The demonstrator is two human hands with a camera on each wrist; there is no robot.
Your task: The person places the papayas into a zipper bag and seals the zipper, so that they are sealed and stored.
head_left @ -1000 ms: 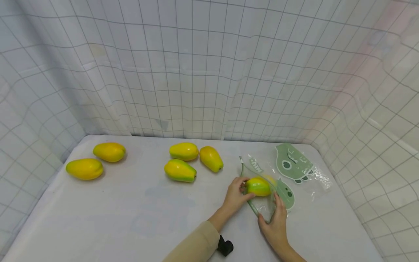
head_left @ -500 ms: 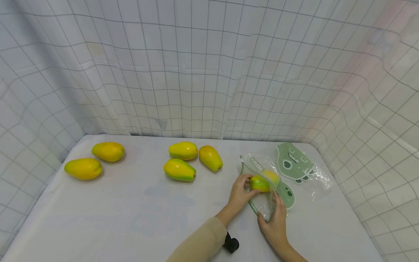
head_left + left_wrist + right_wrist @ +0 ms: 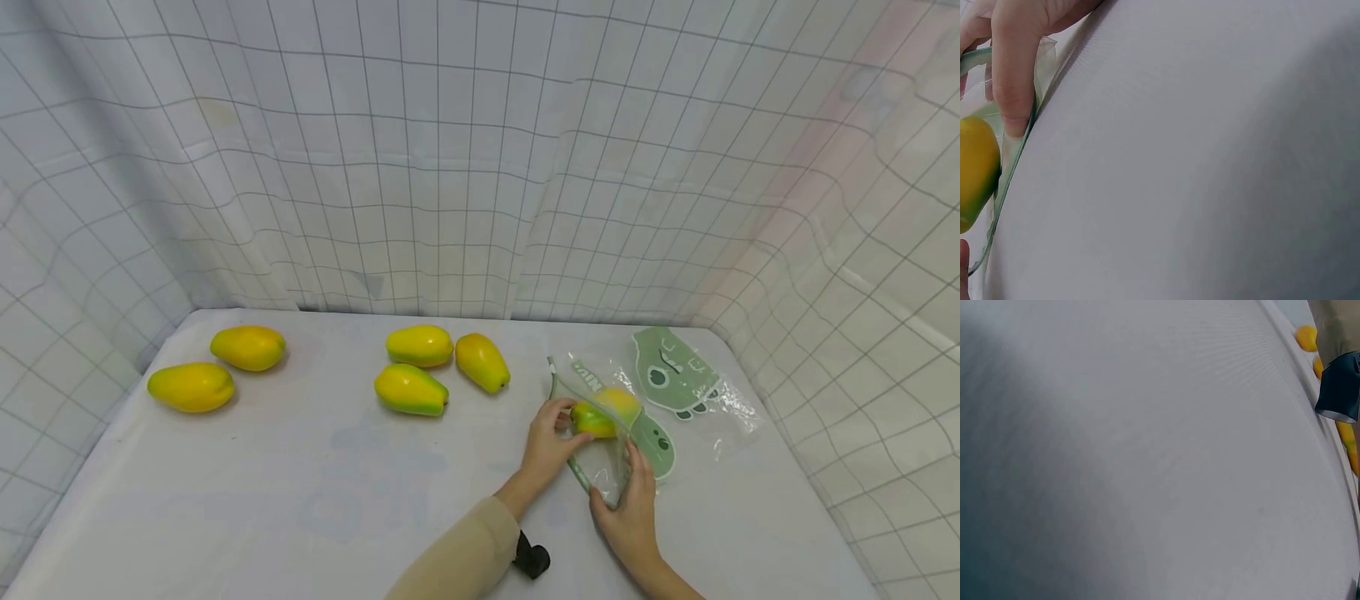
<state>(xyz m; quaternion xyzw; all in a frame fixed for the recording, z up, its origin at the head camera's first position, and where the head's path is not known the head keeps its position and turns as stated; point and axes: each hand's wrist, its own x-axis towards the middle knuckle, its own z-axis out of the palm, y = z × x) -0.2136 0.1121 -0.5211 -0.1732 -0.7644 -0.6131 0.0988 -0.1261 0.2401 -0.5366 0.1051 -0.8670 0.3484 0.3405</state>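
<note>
A clear zip bag (image 3: 600, 467) with a green edge and a green cartoon print lies at the right of the table. Inside its mouth is a yellow-green papaya (image 3: 595, 419), its far end under the clear film. My left hand (image 3: 550, 442) grips the papaya's near end, fingers on one side and thumb on the other. With my right hand (image 3: 632, 508) I hold the bag's rim; in the left wrist view the right hand's finger (image 3: 1015, 94) is inside the green edge, beside the papaya (image 3: 975, 172). The right wrist view shows neither hand's fingers.
A second bag (image 3: 671, 371) with a green animal print lies behind at the right. Three papayas (image 3: 412, 389) sit mid-table, and two more (image 3: 192, 387) at the left. A gridded curtain (image 3: 450, 183) surrounds the table. A black device (image 3: 532, 558) shows by the left sleeve.
My left hand has moved a little to the right and away from me, sliding the papaya deeper into the bag. In the last half second it barely moves. The right hand stays at the rim.
</note>
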